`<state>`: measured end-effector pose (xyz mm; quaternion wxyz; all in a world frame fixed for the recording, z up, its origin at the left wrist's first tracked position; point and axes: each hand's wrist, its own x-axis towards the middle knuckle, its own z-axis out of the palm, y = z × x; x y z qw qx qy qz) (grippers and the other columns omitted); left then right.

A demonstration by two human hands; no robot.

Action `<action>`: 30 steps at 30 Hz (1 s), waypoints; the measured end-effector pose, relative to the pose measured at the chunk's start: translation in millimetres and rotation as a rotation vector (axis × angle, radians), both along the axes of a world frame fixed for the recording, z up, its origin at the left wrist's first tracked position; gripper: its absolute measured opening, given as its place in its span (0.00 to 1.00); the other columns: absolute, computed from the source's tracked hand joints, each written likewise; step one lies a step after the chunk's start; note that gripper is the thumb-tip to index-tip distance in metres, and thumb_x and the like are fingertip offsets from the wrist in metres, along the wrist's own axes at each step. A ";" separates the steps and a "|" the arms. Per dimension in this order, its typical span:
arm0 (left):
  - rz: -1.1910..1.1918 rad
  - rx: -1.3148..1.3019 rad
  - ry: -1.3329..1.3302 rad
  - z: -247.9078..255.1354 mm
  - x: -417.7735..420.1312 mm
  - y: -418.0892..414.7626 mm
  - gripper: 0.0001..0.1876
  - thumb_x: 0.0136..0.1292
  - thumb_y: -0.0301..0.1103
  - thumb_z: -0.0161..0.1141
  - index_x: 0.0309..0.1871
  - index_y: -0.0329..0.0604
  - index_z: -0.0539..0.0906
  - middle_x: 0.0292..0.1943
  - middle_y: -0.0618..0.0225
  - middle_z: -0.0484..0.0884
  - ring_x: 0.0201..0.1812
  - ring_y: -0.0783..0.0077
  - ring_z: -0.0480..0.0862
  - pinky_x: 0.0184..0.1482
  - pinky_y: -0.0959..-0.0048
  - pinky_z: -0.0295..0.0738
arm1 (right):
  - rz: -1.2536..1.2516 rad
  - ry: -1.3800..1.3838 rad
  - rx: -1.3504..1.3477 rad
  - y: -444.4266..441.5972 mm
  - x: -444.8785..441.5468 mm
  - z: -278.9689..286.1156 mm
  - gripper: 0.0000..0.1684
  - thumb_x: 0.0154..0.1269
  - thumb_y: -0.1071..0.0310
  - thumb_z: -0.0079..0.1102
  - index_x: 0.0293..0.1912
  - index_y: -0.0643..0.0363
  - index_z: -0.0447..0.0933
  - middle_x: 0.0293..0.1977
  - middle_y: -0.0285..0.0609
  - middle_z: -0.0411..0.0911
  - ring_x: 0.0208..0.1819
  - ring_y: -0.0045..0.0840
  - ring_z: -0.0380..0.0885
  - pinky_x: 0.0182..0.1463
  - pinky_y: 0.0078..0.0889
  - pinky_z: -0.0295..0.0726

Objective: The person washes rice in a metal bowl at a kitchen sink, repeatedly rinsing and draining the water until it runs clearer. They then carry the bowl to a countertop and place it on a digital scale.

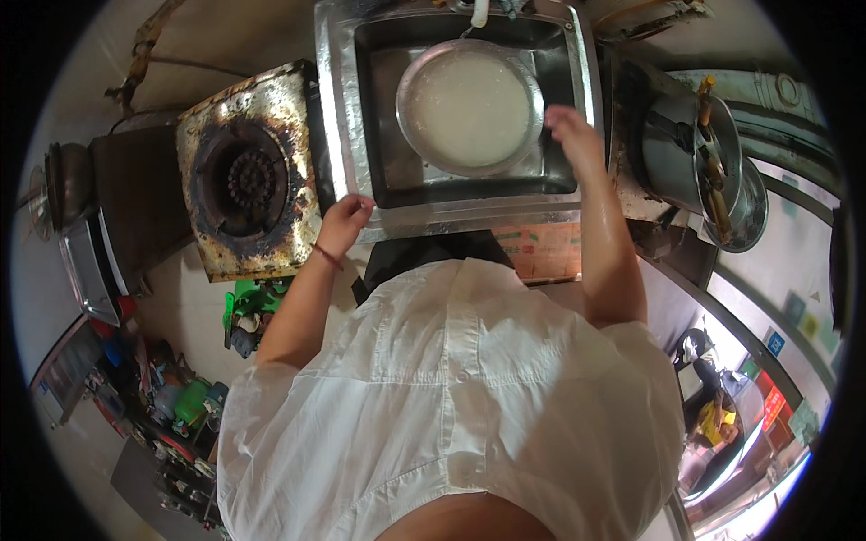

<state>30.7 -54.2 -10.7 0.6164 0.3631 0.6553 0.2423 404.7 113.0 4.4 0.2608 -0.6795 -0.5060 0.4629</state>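
A round metal basin [402, 115] of cloudy, whitish liquid sits in the stainless steel sink [406, 215]. Above its far rim is a white spout [480, 13], with a thin stream of water beside it. My right hand [574, 138] hovers by the basin's right rim, fingers loosely bent and holding nothing visible; the forearm looks wet. At the sink's front left corner is my left hand [346, 220], a dark red band on its wrist. Its fingers are curled together near the steel edge, and whether anything is between them is hidden.
A rusty, scorched gas burner [247, 179] stands left of the sink. To the right are a large metal pot [670, 155] and a strainer [751, 209]. A cardboard box [541, 250] lies under the sink's front. Through an opening at lower right, a person in yellow [714, 422] is visible.
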 end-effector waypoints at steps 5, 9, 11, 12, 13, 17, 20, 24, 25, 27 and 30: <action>-0.160 0.262 0.255 -56.5 41.3 101.5 0.19 0.50 0.32 0.55 0.47 0.36 0.71 0.32 0.57 0.77 0.34 0.62 0.77 0.38 0.71 0.72 | -0.025 -0.050 -0.135 -37.4 62.2 -105.2 0.16 0.55 0.65 0.50 0.43 0.61 0.72 0.35 0.42 0.77 0.39 0.25 0.75 0.44 0.23 0.71; -0.046 0.312 0.813 -113.1 53.9 161.6 0.28 0.48 0.37 0.56 0.54 0.35 0.65 0.44 0.47 0.71 0.45 0.50 0.72 0.47 0.62 0.67 | -0.095 -0.114 -0.069 -20.7 45.0 -127.6 0.22 0.55 0.64 0.50 0.49 0.65 0.67 0.42 0.50 0.72 0.44 0.30 0.73 0.49 0.26 0.69; -0.035 0.260 0.824 -133.9 55.3 178.0 0.27 0.51 0.40 0.53 0.53 0.34 0.66 0.43 0.47 0.72 0.45 0.48 0.72 0.48 0.61 0.66 | -0.094 -0.139 -0.083 -9.6 41.9 -151.2 0.24 0.56 0.62 0.51 0.51 0.64 0.65 0.43 0.50 0.71 0.45 0.31 0.72 0.50 0.28 0.68; -0.040 0.220 0.784 -143.4 50.1 182.9 0.26 0.52 0.41 0.53 0.52 0.34 0.67 0.42 0.46 0.72 0.45 0.48 0.72 0.49 0.61 0.66 | -0.108 -0.172 -0.167 0.0 30.9 -146.8 0.26 0.56 0.59 0.50 0.52 0.61 0.63 0.45 0.51 0.69 0.46 0.32 0.71 0.50 0.28 0.68; -0.051 0.193 0.729 -141.1 54.6 196.2 0.26 0.53 0.42 0.52 0.52 0.35 0.67 0.42 0.46 0.73 0.45 0.48 0.72 0.49 0.61 0.66 | -0.096 -0.236 -0.142 6.1 29.6 -153.4 0.24 0.57 0.56 0.49 0.49 0.60 0.64 0.40 0.51 0.72 0.42 0.34 0.73 0.47 0.30 0.70; -0.097 0.287 0.809 -164.1 45.1 200.5 0.20 0.57 0.44 0.49 0.47 0.37 0.71 0.40 0.46 0.74 0.46 0.49 0.72 0.48 0.62 0.66 | -0.144 -0.177 -0.191 19.1 21.5 -168.0 0.22 0.58 0.49 0.45 0.36 0.61 0.68 0.30 0.51 0.74 0.35 0.43 0.73 0.38 0.39 0.70; 0.013 0.213 0.720 -161.5 65.8 216.2 0.20 0.58 0.45 0.48 0.44 0.36 0.71 0.37 0.47 0.76 0.41 0.48 0.74 0.44 0.62 0.68 | -0.188 -0.234 -0.160 24.6 20.5 -185.8 0.25 0.60 0.47 0.40 0.30 0.62 0.68 0.28 0.55 0.73 0.33 0.48 0.71 0.37 0.41 0.69; 0.042 0.151 0.804 -171.5 63.7 211.9 0.19 0.58 0.47 0.49 0.35 0.36 0.73 0.31 0.46 0.76 0.36 0.45 0.75 0.38 0.63 0.69 | -0.295 -0.132 -0.031 18.8 11.5 -185.8 0.24 0.62 0.49 0.39 0.30 0.62 0.69 0.27 0.57 0.72 0.34 0.50 0.70 0.36 0.42 0.68; 0.048 0.162 0.801 -167.1 66.8 212.1 0.19 0.58 0.47 0.50 0.34 0.36 0.73 0.29 0.46 0.76 0.35 0.45 0.75 0.36 0.63 0.69 | -0.283 -0.087 0.006 18.8 16.6 -186.5 0.23 0.62 0.51 0.40 0.30 0.63 0.69 0.28 0.58 0.71 0.33 0.51 0.69 0.35 0.41 0.68; 0.044 0.168 0.765 -150.2 78.6 209.5 0.20 0.57 0.48 0.50 0.32 0.35 0.74 0.30 0.46 0.76 0.35 0.45 0.75 0.36 0.63 0.69 | -0.279 -0.072 -0.004 17.7 29.1 -201.2 0.21 0.62 0.54 0.41 0.31 0.64 0.70 0.28 0.57 0.72 0.32 0.50 0.69 0.36 0.40 0.68; 0.073 0.119 0.742 -124.8 77.2 193.5 0.18 0.57 0.46 0.51 0.31 0.36 0.74 0.29 0.50 0.77 0.34 0.48 0.75 0.36 0.64 0.69 | -0.287 0.000 0.094 21.8 22.8 -173.5 0.20 0.63 0.56 0.42 0.33 0.65 0.71 0.27 0.53 0.73 0.28 0.37 0.70 0.37 0.32 0.69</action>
